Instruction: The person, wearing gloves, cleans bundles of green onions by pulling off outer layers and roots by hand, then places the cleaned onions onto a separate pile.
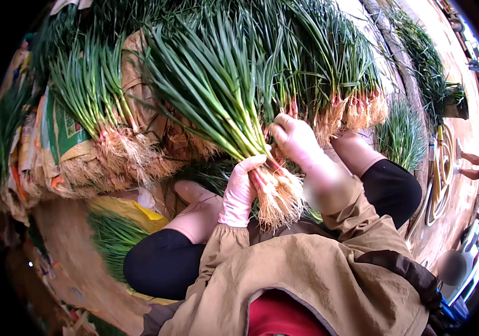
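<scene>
A large bunch of green garlic (222, 106) slants before me, long green leaves pointing away and pale, shaggy roots (278, 199) toward my lap. Around the left side of its stem bases wraps my left hand (238, 187), in a pale pink glove. A thin reddish line, perhaps a tie, crosses the stems near the roots. My right hand (294, 137), also pale pink, is closed just right of the stems. Its curled fingers hide whatever they may hold.
More green garlic bunches lie at left (91, 95) and far right (365, 109), roots toward me. Printed sacks (63, 134) lie under the left ones. Loose greens (116, 235) rest beside my left knee. At right are a coiled hose (440, 173) and another person's bare feet (469, 158).
</scene>
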### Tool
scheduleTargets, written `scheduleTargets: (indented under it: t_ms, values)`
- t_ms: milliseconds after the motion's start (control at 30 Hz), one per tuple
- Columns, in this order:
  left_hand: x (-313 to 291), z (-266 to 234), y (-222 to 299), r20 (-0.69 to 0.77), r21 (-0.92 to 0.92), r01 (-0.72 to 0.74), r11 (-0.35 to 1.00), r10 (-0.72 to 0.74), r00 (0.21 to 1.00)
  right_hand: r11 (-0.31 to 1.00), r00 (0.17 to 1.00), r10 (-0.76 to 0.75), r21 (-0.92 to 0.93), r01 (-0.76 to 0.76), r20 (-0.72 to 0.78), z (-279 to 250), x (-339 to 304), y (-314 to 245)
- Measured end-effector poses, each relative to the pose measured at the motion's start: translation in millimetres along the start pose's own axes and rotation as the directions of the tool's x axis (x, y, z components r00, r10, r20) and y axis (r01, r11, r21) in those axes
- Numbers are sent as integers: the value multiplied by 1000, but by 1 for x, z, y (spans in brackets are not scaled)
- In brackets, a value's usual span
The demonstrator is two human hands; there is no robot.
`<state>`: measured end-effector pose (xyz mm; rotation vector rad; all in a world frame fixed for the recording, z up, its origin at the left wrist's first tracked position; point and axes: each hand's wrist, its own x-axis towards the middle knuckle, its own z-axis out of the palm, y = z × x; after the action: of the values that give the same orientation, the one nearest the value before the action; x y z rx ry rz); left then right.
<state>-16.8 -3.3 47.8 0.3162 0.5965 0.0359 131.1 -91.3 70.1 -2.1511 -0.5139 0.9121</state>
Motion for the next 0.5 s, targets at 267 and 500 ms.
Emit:
scheduleTargets:
  t_ms: [267, 500]
  values:
    - [-5, -7, -3, 197, -143, 22, 989, 7, 980, 576, 979, 186, 799, -173, 78, 24, 23, 50]
    - [-8, -13, 0, 352, -259, 54, 964, 43, 935, 987, 802, -104, -36, 155, 589, 28, 16, 68]
